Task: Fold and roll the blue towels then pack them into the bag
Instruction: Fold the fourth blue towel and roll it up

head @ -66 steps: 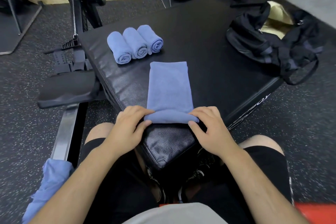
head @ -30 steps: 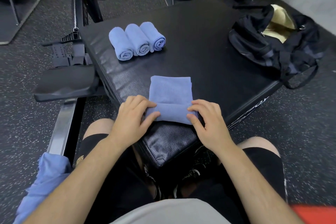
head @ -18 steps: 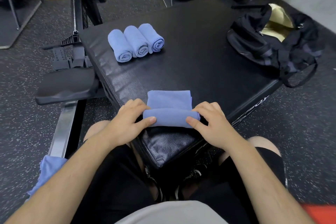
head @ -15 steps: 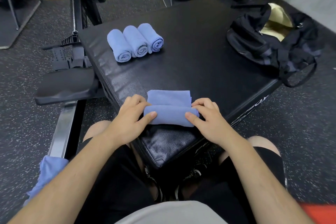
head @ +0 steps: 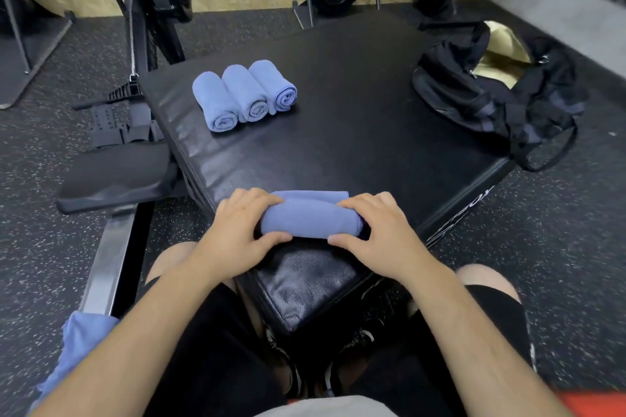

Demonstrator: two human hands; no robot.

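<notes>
Since the earlier frames the flat tail of the blue towel [head: 310, 218] has shortened to a thin strip beyond the roll, and my hands have travelled with the roll a little farther up the black padded box.

The towel sits at the near corner of the padded box [head: 355, 132], which I use as my desk. My left hand [head: 237, 234] caps the roll's left end and my right hand [head: 379, 234] its right end; on each, the fingers curl over the top with the thumb pressing the near face, so both hands are closed around the cloth itself. Only a narrow lip of unrolled cloth shows on the far side.

The roll's long axis runs left to right across the corner, and it rolls away from me toward the box's middle. The three finished rolled towels [head: 245, 95] lie side by side near the box's far left edge, their spiral ends turned toward me and slightly right.

I judge the cloth to be soft, light and springy: it will loosen if I let go of one end, so I should grip it at both ends and keep even pressure. The vinyl looks slick, so the roll may skid rather than turn.

The open black duffel bag [head: 491, 95] rests on the box's far right corner. Another blue towel [head: 78, 349] lies crumpled low beside my left arm, off the box, not yet folded.
</notes>
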